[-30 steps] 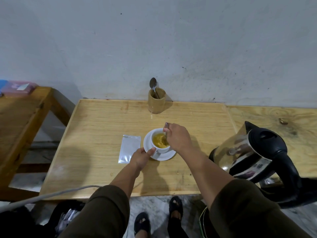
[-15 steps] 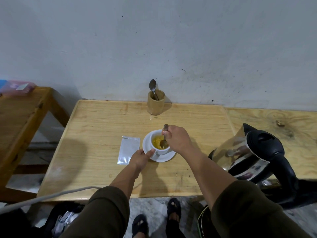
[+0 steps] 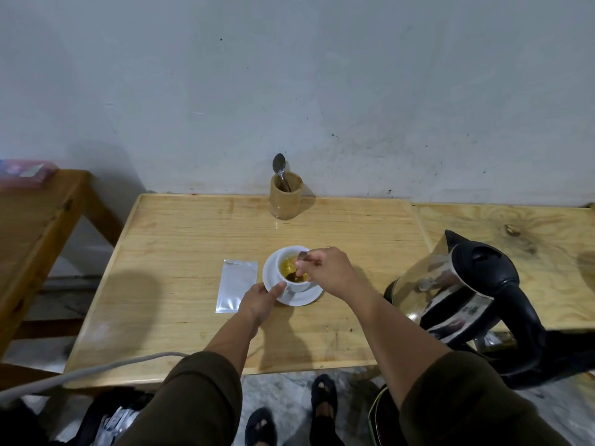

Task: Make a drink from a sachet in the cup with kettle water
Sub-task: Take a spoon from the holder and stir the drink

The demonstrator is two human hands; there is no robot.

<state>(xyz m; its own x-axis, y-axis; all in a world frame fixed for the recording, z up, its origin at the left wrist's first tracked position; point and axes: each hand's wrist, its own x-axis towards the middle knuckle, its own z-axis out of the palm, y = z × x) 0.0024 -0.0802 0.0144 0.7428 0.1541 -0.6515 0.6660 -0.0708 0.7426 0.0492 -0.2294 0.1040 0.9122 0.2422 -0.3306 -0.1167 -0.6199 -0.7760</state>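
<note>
A white cup (image 3: 297,286) with yellow liquid stands on a white saucer (image 3: 269,275) in the middle of the wooden table (image 3: 180,252). My right hand (image 3: 331,272) holds a small spoon (image 3: 297,267) whose bowl dips into the liquid. My left hand (image 3: 260,299) grips the saucer's near-left rim, thumb against the cup's side. A silver sachet (image 3: 236,284) lies flat just left of the saucer. The steel kettle (image 3: 457,284) with black lid and handle stands at the right.
A wooden holder (image 3: 286,199) with a second spoon (image 3: 279,167) stands at the table's back edge by the wall. Another wooden table (image 3: 29,226) is to the left. A grey cable (image 3: 80,373) runs along the near edge. A bag (image 3: 109,416) and my feet are below.
My right hand has shifted the spoon round inside the cup, its bowl now at the near side. My left hand stays on the saucer.
</note>
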